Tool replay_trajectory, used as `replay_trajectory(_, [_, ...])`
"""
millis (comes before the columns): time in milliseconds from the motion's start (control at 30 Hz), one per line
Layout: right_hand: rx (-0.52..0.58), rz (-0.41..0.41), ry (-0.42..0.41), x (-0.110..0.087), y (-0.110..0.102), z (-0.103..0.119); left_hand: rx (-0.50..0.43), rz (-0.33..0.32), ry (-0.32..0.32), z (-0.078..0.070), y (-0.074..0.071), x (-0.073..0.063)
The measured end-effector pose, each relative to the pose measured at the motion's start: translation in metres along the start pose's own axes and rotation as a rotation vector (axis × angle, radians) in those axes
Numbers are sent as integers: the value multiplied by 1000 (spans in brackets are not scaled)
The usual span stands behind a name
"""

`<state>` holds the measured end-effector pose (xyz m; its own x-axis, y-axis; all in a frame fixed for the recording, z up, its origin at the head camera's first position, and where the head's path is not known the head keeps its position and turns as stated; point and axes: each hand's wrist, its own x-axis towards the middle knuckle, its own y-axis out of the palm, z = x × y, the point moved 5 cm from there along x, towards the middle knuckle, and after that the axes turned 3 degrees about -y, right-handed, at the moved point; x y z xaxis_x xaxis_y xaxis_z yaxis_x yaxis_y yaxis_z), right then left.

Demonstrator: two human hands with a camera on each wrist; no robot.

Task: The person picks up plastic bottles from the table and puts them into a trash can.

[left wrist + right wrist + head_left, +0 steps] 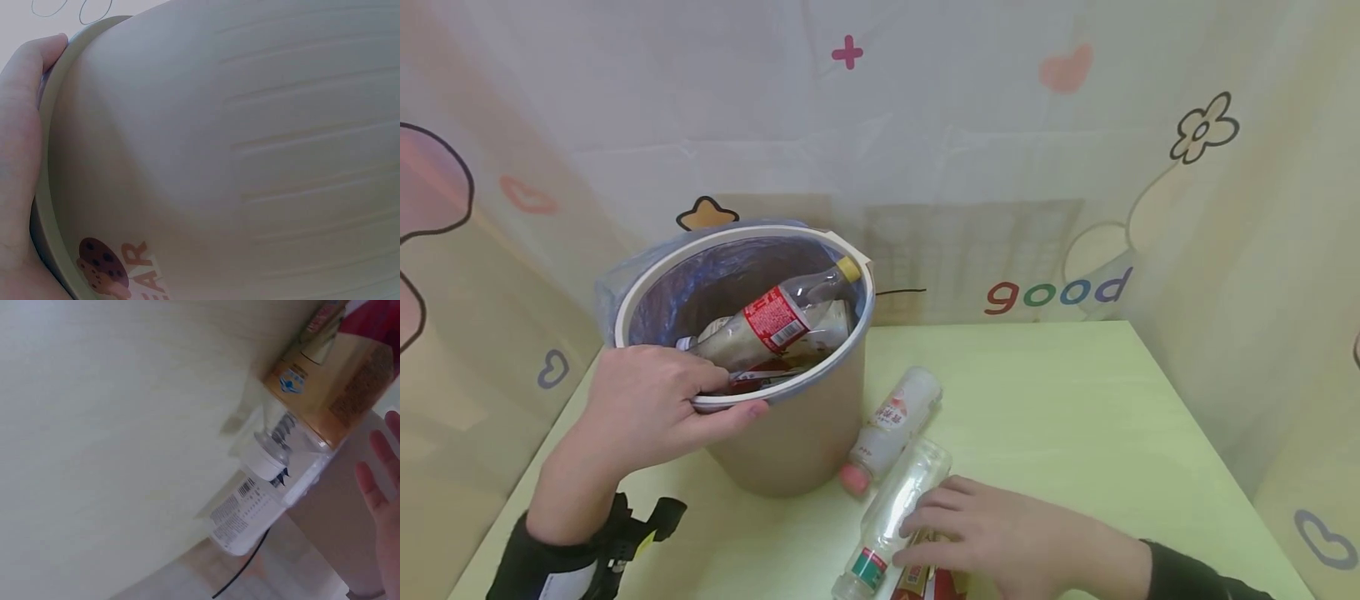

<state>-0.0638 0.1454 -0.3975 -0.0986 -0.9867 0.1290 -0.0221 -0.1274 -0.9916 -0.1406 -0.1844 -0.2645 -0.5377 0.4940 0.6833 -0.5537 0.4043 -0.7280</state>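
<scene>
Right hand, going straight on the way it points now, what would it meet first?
Probably the green-labelled clear bottle, directly ahead of the right hand in the head view; height is hard to judge, so it might pass above.

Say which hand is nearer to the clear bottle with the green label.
Right. The right hand is just beside the clear bottle, contact unclear; the left hand is farther off to the left, gripping the bin by its rim.

Curtained-off work nook: cartoon-print fabric (940,100) around pale green table (1037,400).
</scene>
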Motion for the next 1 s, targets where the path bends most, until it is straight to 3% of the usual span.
replay_trajectory(267, [-17,-13,-11,0,17,5,3,-3,4,0,1,0])
replay_trajectory(433, [-36,-10,29,0,22,10,3,1,2,1,0,-1])
replay_trajectory(667, [-48,-32,-3,-1,27,12,0,2,1,0,1,0])
replay_trajectory(1000, [-3,-2,21,-5,38,7,-1,24,-7,1,1,-1])
